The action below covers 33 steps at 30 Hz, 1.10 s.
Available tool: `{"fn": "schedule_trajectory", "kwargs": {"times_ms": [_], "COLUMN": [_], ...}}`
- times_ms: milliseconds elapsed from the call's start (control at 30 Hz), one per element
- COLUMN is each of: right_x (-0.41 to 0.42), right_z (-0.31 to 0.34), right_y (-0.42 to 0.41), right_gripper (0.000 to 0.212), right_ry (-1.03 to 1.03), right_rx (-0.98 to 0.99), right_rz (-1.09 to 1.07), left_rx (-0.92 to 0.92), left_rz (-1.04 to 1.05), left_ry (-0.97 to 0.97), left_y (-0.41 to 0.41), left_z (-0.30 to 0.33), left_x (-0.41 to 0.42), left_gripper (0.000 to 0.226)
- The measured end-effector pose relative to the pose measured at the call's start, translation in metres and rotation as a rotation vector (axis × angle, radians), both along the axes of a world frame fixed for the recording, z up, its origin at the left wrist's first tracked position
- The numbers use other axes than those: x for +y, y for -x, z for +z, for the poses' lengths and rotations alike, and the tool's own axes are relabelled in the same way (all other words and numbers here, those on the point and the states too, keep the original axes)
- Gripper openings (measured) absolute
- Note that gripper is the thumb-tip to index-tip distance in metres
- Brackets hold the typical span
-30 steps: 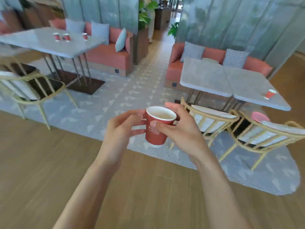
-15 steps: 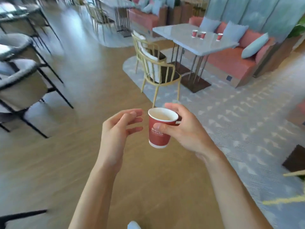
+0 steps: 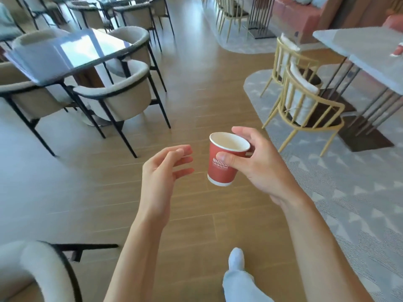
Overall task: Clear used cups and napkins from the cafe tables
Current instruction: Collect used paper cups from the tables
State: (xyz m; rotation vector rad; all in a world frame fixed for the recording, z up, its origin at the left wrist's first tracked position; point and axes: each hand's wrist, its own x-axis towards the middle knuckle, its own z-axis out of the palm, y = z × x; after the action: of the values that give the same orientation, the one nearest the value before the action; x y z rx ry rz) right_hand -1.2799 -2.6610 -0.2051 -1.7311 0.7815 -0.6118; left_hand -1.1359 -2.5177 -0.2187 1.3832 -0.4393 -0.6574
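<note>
We held the red cup point(image 3: 222, 162) tilted in our right hand point(image 3: 259, 162) — thumb and fingers round it — our left hand point(image 3: 163, 168) loose and empty beside it, and any dregs could have spilled.

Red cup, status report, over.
Right hand grips red cup, upright, mid-air. Left hand open, apart from it. Another cup on grey table.

Cup point(image 3: 222, 164) in my right hand point(image 3: 259, 164): red, white lettering, white rim and base band, cream inside. Floor point(image 3: 196, 88): tan wood planks. Rug point(image 3: 357, 192): grey, pale triangle pattern. Chairs: beige with black frames point(image 3: 122, 99), gold-framed with white cushions point(image 3: 305, 105). Sofa point(image 3: 292, 16): coral.
</note>
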Motion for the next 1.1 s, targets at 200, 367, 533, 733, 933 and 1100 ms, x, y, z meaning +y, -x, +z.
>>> {"fn": "schedule_trajectory", "kwargs": {"times_ms": [200, 367, 533, 733, 933, 1100], "right_x": [-0.109, -0.214, -0.308, -0.402, -0.498, -0.597], "right_z": [-0.01, -0.001, 0.013, 0.003, -0.017, 0.013], "right_y": [-0.084, -0.165, -0.249, -0.351, -0.49, -0.616], "right_gripper": [0.077, 0.076, 0.081, 0.089, 0.092, 0.075], "right_ry": [0.022, -0.002, -0.022, -0.053, 0.003, 0.07], "right_rx": [-0.04, -0.13, -0.201, -0.245, -0.19, -0.173], "right_rz": [0.025, 0.011, 0.048, 0.084, 0.052, 0.043], "left_rx": [-0.089, -0.115, -0.141, -0.112, -0.058, -0.043], "left_rz": [0.131, 0.12, 0.151, 0.223, 0.251, 0.239], "left_ry": [0.097, 0.093, 0.141, 0.172, 0.189, 0.251], "left_y": [-0.08, -0.147, -0.222, -0.317, -0.451, -0.588], "left_z": [-0.007, 0.005, 0.027, 0.026, 0.001, 0.032], "left_x": [-0.101, -0.215, -0.31, -0.395, -0.492, -0.596], "left_gripper": [0.032, 0.029, 0.033, 0.035, 0.032, 0.035]}}
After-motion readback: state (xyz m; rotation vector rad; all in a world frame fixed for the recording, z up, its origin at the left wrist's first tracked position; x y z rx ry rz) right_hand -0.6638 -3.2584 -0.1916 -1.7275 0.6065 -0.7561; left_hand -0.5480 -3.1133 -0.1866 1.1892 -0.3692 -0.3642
